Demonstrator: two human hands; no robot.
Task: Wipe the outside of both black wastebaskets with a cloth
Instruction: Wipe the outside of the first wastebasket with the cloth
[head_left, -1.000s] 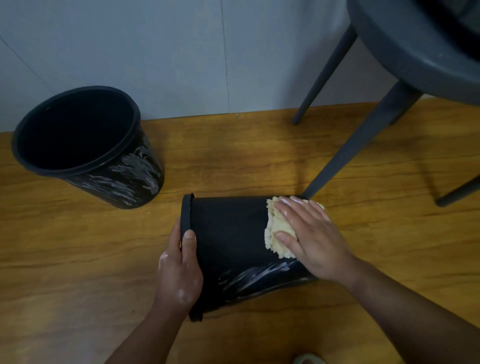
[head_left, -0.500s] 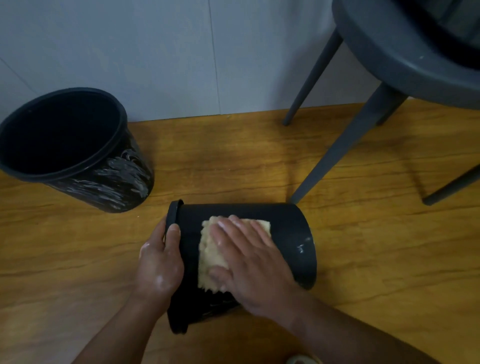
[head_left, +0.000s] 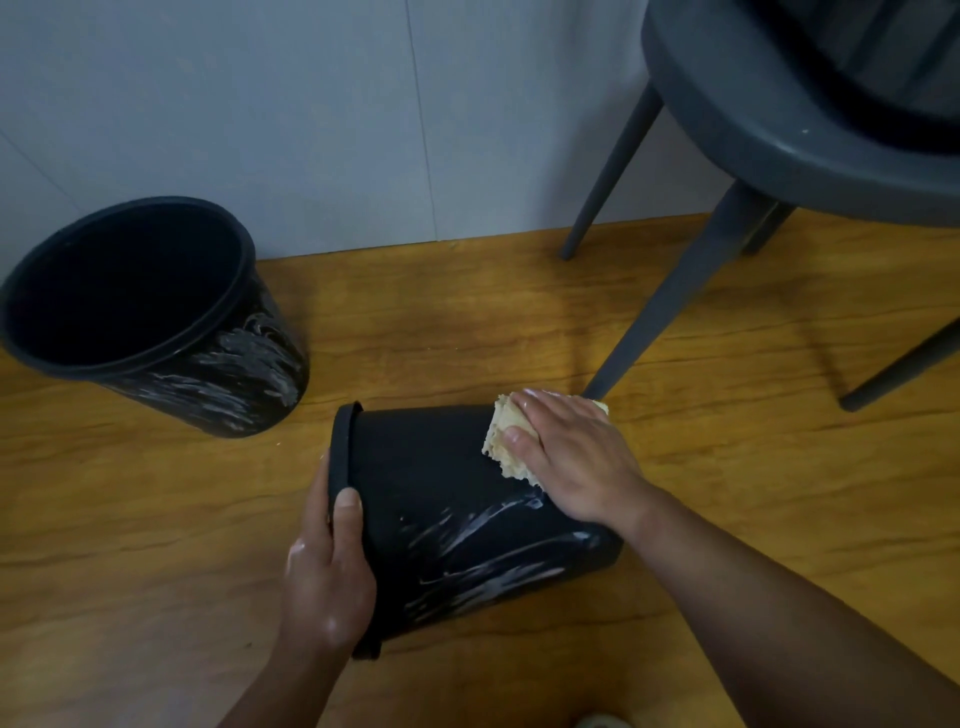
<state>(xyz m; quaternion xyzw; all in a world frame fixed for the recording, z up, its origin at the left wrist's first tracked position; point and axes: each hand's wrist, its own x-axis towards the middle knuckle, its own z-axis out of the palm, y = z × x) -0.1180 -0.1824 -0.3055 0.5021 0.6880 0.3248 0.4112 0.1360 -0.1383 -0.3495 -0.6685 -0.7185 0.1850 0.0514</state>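
A black round plastic wastebasket (head_left: 426, 499) lies on its side on the wooden floor (head_left: 156, 519), its long axis running left to right, mouth pointing left. The left hand (head_left: 327, 566) grips its rim. The right hand (head_left: 571, 457), fingers flat, presses a cream cloth (head_left: 506, 447) onto the upper side near the base. A second, white-smeared black wastebasket (head_left: 249, 374) stands upright to the far left.
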